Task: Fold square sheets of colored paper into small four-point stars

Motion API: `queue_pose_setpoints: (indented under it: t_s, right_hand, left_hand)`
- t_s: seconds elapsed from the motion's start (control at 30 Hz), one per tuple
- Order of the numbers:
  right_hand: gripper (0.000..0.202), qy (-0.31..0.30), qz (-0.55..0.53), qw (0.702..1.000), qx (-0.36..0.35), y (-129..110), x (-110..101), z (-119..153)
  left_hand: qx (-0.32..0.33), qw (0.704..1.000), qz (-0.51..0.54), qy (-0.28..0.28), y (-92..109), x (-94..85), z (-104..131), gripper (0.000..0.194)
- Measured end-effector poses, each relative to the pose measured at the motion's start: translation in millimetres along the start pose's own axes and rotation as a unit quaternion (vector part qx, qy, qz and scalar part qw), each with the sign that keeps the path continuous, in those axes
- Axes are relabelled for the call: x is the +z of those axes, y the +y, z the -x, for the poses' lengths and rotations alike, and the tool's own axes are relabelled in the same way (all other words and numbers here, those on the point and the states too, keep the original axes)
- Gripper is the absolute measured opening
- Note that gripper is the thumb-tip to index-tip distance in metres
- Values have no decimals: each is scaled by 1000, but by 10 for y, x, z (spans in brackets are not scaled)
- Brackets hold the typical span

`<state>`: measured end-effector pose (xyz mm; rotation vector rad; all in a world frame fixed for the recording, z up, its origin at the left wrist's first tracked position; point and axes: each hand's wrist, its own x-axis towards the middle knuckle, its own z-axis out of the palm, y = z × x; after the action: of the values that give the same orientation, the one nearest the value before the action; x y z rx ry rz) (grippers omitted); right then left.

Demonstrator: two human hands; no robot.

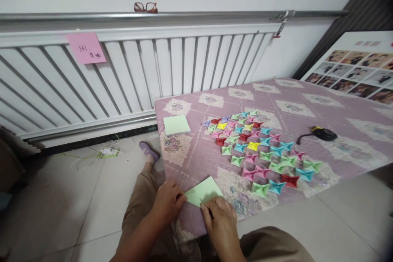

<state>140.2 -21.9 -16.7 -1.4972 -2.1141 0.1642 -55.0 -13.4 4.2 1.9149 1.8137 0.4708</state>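
Observation:
A pale green paper sheet [206, 188] lies at the table's near left corner. My left hand [170, 199] has its fingers curled in and pressed together on the sheet's left edge. My right hand [221, 217] is closed at the near right edge, with thumb and forefinger together on the paper. A stack of pale green square paper [177, 125] rests near the table's far left corner. Rows of small folded paper pieces in several colours [253, 145] cover the middle of the table.
A patterned purple cloth covers the table [196, 155]. A black object with a short tail [324, 134] lies on the right. Behind stand a white radiator [175, 63] and a photo board [359, 67]. A power strip [109, 152] is on the floor.

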Motion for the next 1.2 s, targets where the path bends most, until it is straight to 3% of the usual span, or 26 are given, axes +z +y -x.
queue_pose_setpoints:
  t_s: [0.47,0.7,0.93,1.2]
  right_hand:
    - [25,11,74,997,26,-33,27,-112]
    - [21,-25,99,994,38,-24,28,-153]
    - [24,-19,115,993,30,-18,47,-170]
    - [24,-16,112,993,33,-26,38,-185]
  left_hand:
    - [-21,998,-62,13,35,-4,-34,12]
    - [-23,991,-132,-23,105,-60,-91,16]
    - [-19,985,-163,-61,145,-128,-157,18]
    - [-18,983,-168,-66,151,-133,-179,20]
